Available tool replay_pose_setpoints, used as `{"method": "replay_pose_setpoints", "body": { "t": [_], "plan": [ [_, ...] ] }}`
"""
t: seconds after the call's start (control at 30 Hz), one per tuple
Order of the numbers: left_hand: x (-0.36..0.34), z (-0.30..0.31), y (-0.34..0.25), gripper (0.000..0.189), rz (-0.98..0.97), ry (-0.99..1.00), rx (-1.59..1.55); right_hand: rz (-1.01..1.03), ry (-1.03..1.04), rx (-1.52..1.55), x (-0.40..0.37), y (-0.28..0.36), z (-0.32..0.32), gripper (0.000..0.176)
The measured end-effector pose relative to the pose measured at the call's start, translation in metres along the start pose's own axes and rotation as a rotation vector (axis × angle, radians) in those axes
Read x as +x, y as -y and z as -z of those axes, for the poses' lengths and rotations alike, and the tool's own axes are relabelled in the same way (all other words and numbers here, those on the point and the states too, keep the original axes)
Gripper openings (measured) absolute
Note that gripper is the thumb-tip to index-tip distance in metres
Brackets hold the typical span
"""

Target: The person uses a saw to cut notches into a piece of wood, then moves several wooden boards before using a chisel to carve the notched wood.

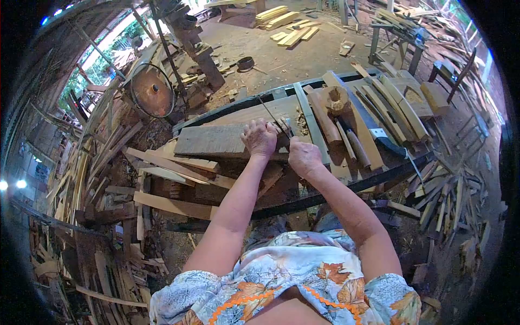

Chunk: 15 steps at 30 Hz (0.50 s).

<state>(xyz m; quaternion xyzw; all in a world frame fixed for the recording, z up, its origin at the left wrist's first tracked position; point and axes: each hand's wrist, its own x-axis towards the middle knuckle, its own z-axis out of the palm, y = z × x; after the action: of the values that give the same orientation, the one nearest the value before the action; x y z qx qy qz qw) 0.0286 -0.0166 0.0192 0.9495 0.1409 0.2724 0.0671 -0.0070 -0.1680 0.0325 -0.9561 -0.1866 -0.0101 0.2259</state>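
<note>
A thick weathered wooden board [211, 140] lies across the workbench [260, 111] in front of me. My left hand [260, 140] presses on its right end, fingers bent over the far edge. Just to the right, my right hand [305, 155] is closed in a fist on the near end of a thin dark blade-like tool [273, 117]. This tool slants away to the upper left across the board's end, beyond my left fingertips. Its handle is hidden in the fist.
Right of my hands lie wooden strips [401, 105], a round wooden piece [337, 100] and a handsaw [384, 138] with a black handle. Loose planks [173, 203] stick out at the left. Scrap wood [455, 195] is heaped at the right. Sawn boards [295, 37] lie on the ground beyond.
</note>
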Motion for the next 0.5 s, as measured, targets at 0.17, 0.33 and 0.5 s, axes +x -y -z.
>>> {"method": "replay_pose_setpoints", "body": {
  "t": [0.17, 0.33, 0.5],
  "plan": [
    [0.0, -0.002, -0.001, 0.028, 0.043, 0.002, -0.044, -0.009, 0.103, -0.016, -0.076, -0.023, 0.016, 0.021],
    [0.0, 0.0, -0.002, 0.027, 0.032, 0.019, -0.026, 0.019, 0.06, -0.009, -0.127, -0.039, 0.023, 0.013],
    [0.0, 0.0, -0.002, 0.026, 0.013, -0.01, -0.028, 0.07, 0.021, -0.002, -0.031, -0.017, 0.018, 0.012]
  ]
}}
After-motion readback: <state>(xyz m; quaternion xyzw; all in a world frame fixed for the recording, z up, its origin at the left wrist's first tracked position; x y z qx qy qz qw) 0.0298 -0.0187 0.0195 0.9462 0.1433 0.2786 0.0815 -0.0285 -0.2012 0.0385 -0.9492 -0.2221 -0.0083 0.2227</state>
